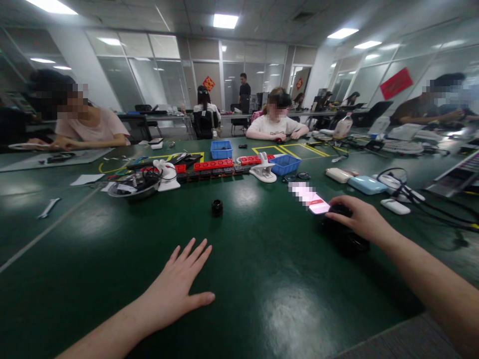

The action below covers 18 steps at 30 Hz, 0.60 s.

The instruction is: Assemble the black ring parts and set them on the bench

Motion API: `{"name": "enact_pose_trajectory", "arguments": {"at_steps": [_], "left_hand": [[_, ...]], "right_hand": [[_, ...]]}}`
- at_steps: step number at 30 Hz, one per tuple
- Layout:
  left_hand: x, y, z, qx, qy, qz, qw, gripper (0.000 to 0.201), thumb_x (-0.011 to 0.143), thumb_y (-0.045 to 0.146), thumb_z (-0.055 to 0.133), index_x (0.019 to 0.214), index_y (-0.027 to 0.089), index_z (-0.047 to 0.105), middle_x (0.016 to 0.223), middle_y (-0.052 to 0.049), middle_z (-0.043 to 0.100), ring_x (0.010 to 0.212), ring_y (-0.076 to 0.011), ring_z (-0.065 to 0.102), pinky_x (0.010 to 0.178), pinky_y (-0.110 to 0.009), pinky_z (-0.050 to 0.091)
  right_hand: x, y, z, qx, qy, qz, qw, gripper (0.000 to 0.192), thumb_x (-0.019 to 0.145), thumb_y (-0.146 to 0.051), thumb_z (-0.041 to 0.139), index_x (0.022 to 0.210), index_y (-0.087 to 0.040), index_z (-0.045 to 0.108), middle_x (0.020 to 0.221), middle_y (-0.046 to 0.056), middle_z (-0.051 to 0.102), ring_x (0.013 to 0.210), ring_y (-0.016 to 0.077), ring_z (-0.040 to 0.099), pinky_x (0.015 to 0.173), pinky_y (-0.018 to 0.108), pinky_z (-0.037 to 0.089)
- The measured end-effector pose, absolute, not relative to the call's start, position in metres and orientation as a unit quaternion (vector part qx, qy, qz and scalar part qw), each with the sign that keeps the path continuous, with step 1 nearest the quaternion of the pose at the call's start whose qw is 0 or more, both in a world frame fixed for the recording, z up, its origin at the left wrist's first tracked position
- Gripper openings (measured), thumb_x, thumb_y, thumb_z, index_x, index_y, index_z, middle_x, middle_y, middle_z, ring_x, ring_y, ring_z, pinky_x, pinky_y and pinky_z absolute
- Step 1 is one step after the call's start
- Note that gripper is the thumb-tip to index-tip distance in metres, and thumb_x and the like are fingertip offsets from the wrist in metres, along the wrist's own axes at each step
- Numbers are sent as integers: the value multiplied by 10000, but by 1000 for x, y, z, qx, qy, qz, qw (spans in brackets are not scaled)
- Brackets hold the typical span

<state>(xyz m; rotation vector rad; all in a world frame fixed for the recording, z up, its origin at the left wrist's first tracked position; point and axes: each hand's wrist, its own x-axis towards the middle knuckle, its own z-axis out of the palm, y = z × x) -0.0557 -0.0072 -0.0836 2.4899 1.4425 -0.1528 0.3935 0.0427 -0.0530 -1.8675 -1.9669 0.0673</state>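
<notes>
**Green surface, two hands out**

Green surface [262,279], shared office room, other people seated around it. Left hand [179,286] lies flat, palm down, fingers spread apart, holding nothing. Small black ring [217,207] stands beyond its fingertips, apart from them. Right hand [359,219] rests, grip closed loosely, over a dark object [346,242]; a phone [310,197] lies just beside its fingertips. Blue bins [221,149] and red blocks [213,165] sit farther back.
</notes>
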Motion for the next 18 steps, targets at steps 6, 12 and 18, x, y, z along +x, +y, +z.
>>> {"name": "enact_pose_trajectory", "arguments": {"at_steps": [6, 12, 18], "left_hand": [[-56, -7, -85, 860, 491, -47, 131, 832, 771, 699, 409, 1408, 253, 116, 1469, -58, 68, 1331, -331, 40, 1030, -588, 119], [-58, -6, -86, 866, 483, -35, 126, 815, 777, 688, 416, 1409, 270, 115, 1469, -56, 89, 1329, -336, 64, 1029, -586, 133], [-57, -8, -83, 861, 490, -43, 129, 822, 774, 701, 401, 1411, 262, 120, 1471, -57, 79, 1330, -331, 56, 1033, -579, 129]], "right_hand": [[395, 43, -56, -672, -719, 46, 173, 395, 677, -455, 605, 980, -204, 573, 1012, 83, 623, 912, 247, 583, 774, 341, 454], [386, 43, -45, -674, -723, 43, 148, 602, 674, -437, 633, 1193, -171, 482, 1095, 119, 602, 965, 260, 571, 789, 345, 450], [381, 46, -36, -690, -709, -8, 142, 347, 734, -460, 526, 902, -178, 639, 980, 111, 607, 869, 262, 561, 721, 360, 420]]}}
